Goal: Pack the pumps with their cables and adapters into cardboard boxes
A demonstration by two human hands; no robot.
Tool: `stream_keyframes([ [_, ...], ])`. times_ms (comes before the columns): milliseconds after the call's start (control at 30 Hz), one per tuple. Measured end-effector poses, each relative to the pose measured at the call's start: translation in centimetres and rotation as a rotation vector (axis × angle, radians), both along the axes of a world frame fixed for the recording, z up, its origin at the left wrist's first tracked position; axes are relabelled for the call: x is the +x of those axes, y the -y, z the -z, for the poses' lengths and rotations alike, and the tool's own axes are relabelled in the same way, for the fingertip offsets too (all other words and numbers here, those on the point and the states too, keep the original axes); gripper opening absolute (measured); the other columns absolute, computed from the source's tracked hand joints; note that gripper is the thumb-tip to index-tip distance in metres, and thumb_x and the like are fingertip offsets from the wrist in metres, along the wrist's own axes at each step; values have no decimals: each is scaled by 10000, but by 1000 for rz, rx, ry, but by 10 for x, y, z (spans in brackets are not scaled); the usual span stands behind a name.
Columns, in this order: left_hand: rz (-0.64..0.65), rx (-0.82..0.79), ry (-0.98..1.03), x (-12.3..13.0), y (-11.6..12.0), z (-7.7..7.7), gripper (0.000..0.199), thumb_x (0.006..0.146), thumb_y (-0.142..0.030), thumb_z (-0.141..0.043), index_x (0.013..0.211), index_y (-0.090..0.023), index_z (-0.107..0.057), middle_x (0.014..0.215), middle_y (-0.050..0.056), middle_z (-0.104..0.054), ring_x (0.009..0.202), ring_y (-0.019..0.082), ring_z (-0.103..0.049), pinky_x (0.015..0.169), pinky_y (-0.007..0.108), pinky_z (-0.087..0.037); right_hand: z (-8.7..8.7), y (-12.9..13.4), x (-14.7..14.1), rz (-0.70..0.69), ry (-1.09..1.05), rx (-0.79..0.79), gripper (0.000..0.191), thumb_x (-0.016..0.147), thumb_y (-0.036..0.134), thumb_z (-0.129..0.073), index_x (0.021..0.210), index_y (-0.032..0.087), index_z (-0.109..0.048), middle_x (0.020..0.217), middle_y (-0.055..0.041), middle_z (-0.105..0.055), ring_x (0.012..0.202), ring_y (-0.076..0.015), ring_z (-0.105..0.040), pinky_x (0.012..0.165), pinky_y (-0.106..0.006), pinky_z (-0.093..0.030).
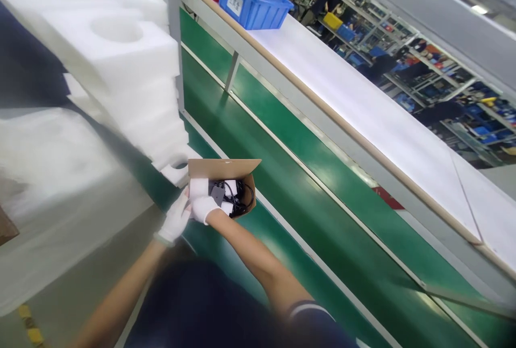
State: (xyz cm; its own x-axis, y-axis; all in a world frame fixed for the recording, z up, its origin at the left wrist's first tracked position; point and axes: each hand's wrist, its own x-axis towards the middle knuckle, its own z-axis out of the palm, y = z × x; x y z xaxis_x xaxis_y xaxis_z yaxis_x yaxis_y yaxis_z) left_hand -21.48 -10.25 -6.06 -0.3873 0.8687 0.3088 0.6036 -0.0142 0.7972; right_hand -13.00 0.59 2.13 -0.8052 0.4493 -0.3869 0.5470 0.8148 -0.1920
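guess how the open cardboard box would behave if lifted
The cardboard box would probably flex a little, since its card looks thin and its top stands open. If tilted, the black cable might slide or spill out, as nothing covers it.

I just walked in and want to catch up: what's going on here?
A person in white gloves is handling an open cardboard box. Their left hand is at its left end, and their right hand is over that same end, by a white piece inside. Black cables lie in the box, and its flap stands up. A stack of white foam stands to the left.
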Motion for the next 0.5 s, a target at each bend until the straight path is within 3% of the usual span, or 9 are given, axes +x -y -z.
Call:
stream_keyframes([
  [67, 17, 30, -65, -6, -3, -2, 572, 960, -289, -363, 1503, -249, -185, 1516, 86, -305, 1371, 230, -332, 1145, 423, -291, -12, -6, 32, 65, -77, 47, 327, 824, 294, -559, 1118, 153, -590, 1072, -111, -644, 949, -227, -613, 811, -347, -499],
  [133, 53, 42, -101, -8, -9, -2, 600, 959, -271, -364, 1511, -250, -131, 1537, 95, -252, 1385, 246, -302, 1144, 443, -288, -24, -14, 69, 316, -185, 220, 415, 858, 272, -490, 1252, 143, -508, 1312, -158, -507, 1164, -252, -505, 958, -396, -433],
  [200, 92, 73, -165, -7, -19, -2, 636, 954, -265, -381, 1516, -229, -85, 1549, 118, -204, 1401, 267, -260, 1138, 465, -293, -29, -23, 99, 601, -255, 384, 477, 838, 220, -480, 1292, 76, -471, 1395, -207, -409, 1258, -279, -414, 1039, -425, -364],
  [233, 107, 93, -221, -6, -24, -2, 659, 949, -269, -401, 1517, -213, -71, 1550, 136, -190, 1408, 283, -237, 1132, 482, -296, -28, -26, 109, 680, -261, 419, 489, 823, 200, -487, 1288, 51, -476, 1400, -219, -400, 1277, -289, -391, 1058, -430, -343],
  [367, 237, 64, -486, -2, -49, -4, 698, 918, -340, -474, 1500, -116, -162, 1515, 199, -247, 1413, 333, -191, 1119, 538, -274, -4, -22, 114, 660, -171, 356, 519, 793, 147, -485, 1286, -16, -489, 1365, -249, -445, 1316, -332, -338, 1091, -465, -290],
  [500, 413, -12, -562, 0, -71, -10, 608, 910, -384, -472, 1432, -92, -363, 1487, 183, -317, 1407, 322, -218, 1142, 512, -234, 11, -8, 103, 743, -207, 401, 596, 824, 168, -453, 1389, -8, -383, 1456, -248, -327, 1353, -344, -270, 1073, -488, -307],
])
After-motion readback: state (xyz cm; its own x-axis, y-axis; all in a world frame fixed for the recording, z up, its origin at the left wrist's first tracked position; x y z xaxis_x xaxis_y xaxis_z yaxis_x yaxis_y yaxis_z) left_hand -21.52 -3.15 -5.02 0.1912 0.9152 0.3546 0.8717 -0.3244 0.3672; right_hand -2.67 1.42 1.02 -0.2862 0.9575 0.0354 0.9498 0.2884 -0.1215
